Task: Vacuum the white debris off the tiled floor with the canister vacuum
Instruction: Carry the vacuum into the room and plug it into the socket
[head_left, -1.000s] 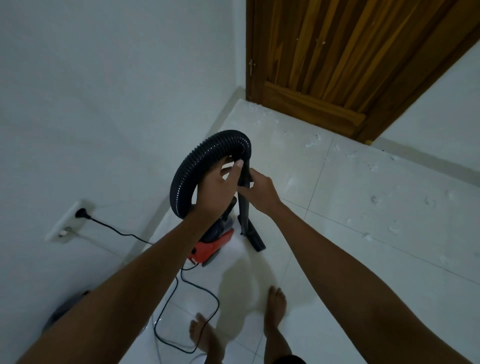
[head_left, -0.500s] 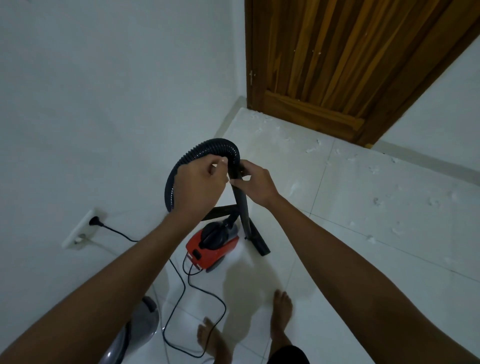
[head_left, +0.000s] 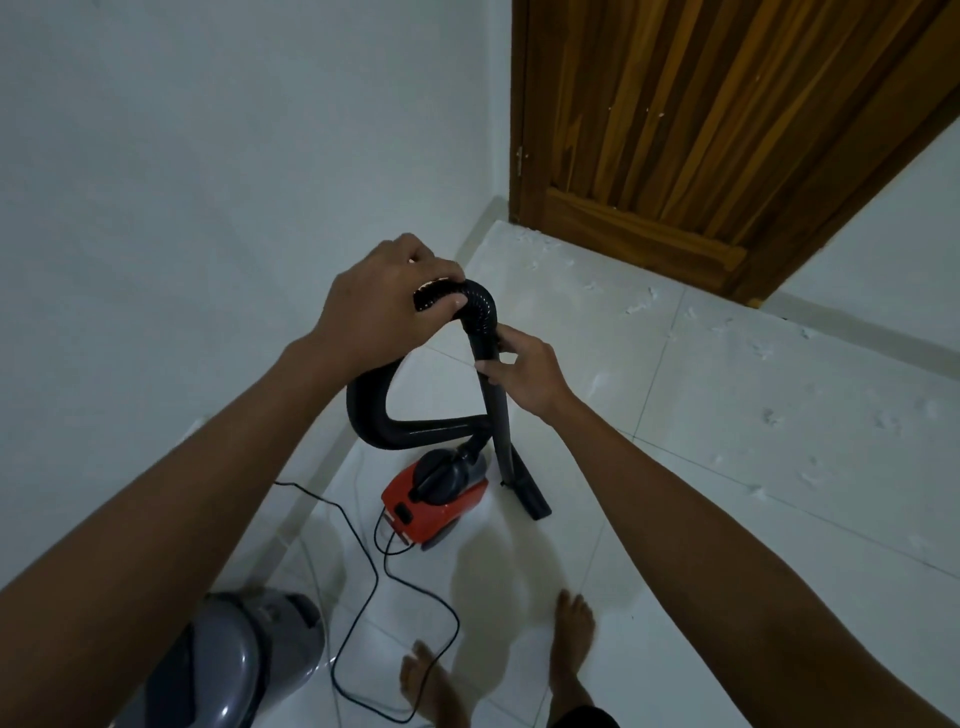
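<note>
My left hand is wrapped over the top bend of the black ribbed hose, fingers curled down around it, thumb pressed along the near side. My right hand is closed around the upper part of the straight black tube, just below where the hose joins it — fingers on the far side, thumb across the front. The two hands are close together but not touching.

The tube stands nearly upright, leaning a little, and its slanted nozzle rests on the tiled floor. From my left hand the hose loops down and back, crossing behind the tube into the top of the red vacuum, which sits on the floor just left of the nozzle. Its black cord trails off toward the white wall and curls in a loop near my bare feet.

White debris is scattered over the tiles ahead and to the right, thickest along the foot of the wooden door, well apart from the nozzle. A grey rounded object sits at the lower left beside my left forearm — I can't tell what it is.
</note>
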